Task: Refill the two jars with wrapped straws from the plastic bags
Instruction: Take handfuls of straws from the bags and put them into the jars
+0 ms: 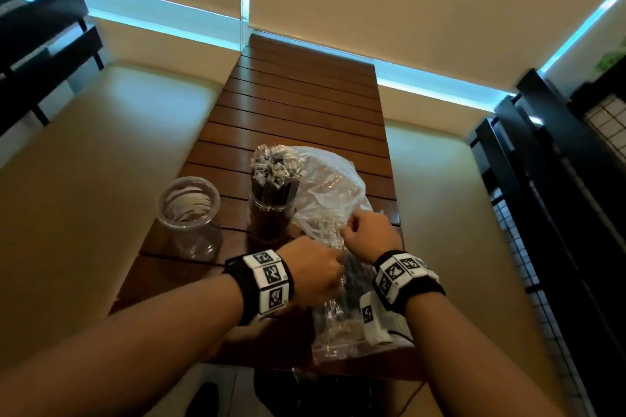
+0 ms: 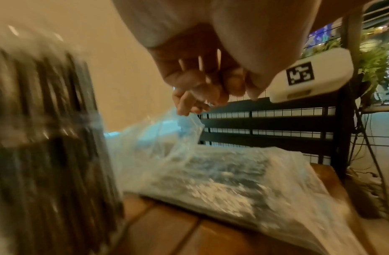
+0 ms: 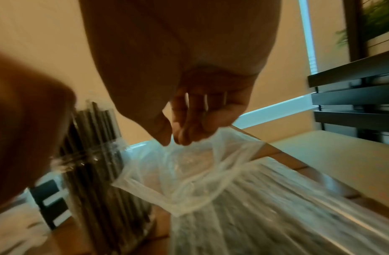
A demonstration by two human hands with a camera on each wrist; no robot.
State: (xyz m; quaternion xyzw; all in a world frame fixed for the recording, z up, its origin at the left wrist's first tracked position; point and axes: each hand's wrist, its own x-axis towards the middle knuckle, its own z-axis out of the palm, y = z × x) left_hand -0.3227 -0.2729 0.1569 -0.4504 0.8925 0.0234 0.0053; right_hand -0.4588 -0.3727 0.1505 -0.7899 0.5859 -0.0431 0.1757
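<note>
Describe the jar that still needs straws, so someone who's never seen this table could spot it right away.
Start at the slatted wooden table and come toward its near end. Two clear jars stand side by side there, left of the plastic bag. The empty jar is the left, wider one; the full jar beside it is packed with dark wrapped straws.
</note>
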